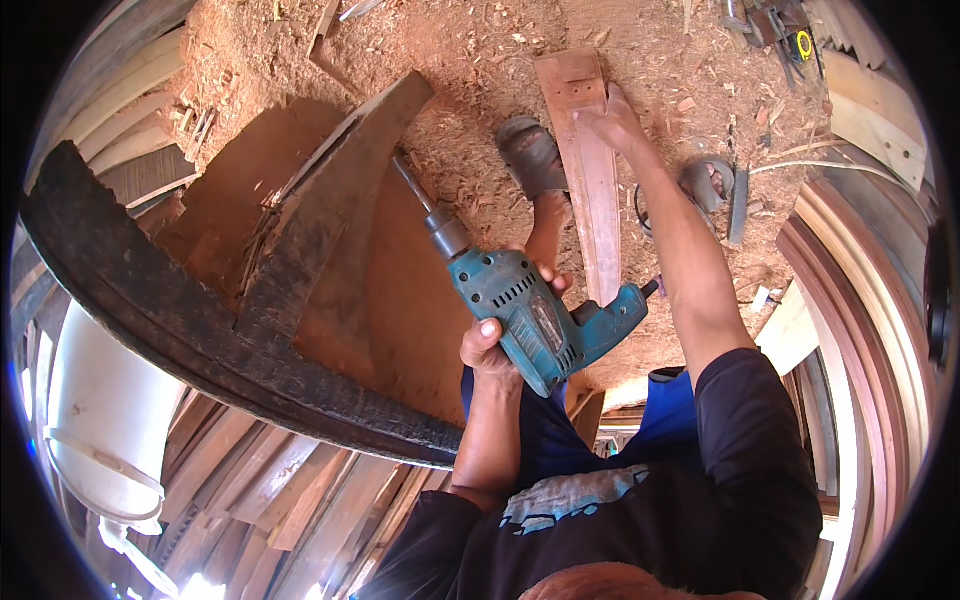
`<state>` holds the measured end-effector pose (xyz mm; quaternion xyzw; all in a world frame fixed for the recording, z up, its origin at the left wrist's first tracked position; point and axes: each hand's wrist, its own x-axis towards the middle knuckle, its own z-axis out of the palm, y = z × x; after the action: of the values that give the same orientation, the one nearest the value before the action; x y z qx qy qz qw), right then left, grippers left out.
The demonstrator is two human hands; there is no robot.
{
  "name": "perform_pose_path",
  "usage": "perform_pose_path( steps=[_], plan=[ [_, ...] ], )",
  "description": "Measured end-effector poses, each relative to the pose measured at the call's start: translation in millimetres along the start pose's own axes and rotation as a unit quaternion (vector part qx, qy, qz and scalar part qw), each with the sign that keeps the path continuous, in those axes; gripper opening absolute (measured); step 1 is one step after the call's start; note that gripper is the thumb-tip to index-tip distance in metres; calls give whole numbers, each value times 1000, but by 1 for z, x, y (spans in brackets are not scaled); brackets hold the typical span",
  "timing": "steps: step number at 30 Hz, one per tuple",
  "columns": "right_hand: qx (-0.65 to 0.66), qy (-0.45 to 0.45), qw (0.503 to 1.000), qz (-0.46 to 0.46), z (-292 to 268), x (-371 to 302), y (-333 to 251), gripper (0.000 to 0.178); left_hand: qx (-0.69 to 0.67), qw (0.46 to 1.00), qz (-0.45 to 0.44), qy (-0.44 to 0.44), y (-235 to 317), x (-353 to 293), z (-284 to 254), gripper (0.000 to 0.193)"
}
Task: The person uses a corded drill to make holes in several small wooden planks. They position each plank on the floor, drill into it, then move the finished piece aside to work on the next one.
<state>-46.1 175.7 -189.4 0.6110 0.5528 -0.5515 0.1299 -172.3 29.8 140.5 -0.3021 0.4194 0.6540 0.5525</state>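
My left hand (492, 345) is wrapped round the body of a teal power drill (530, 315). The drill's chuck and long bit (412, 180) point up and to the left, and its handle lies toward the right. Ahead of it, a tapered wooden board (588, 165) stretches from far to near over the shavings, with small holes near its wide far end. My right hand (615, 120) grips the right edge of that board near the far end, thumb on top; the other fingers are partly hidden.
A big curved dark wooden piece (130, 270) with a broad arm (340, 200) fills the left. Sawdust (480, 60) covers the floor round my sandalled feet. Stacked boards (290, 500) and a white plastic container (110, 400) stand lower left; a yellow tape measure (803, 45) lies far right.
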Motion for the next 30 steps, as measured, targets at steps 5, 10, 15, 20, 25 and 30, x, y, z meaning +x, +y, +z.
perform_pose_path(
  steps=[5, 10, 15, 20, 25, 30],
  plan=[
    [-44, 67, 995, 53, 17, 8, -30, 93, 19, 999, 20, 21, 5, -1, -9, 92],
    [-66, 5, 995, 68, 4, 30, -24, 97, -12, 999, 31, 6, 7, -1, -15, 93],
    [-132, -15, 990, 48, 9, 13, -42, 113, -24, 1000, 18, 2, 10, -4, -16, 92],
    [-113, 62, 981, 147, 32, -14, -81, 130, 5, 1000, 13, 6, 12, -4, -15, 88],
    [-114, 84, 973, 180, 37, -11, -92, 135, -4, 1000, 26, 16, 11, -2, -16, 91],
    [-115, 54, 975, 180, 11, -21, -99, 132, -15, 1000, 20, 15, 11, -1, -14, 88]
  ],
)
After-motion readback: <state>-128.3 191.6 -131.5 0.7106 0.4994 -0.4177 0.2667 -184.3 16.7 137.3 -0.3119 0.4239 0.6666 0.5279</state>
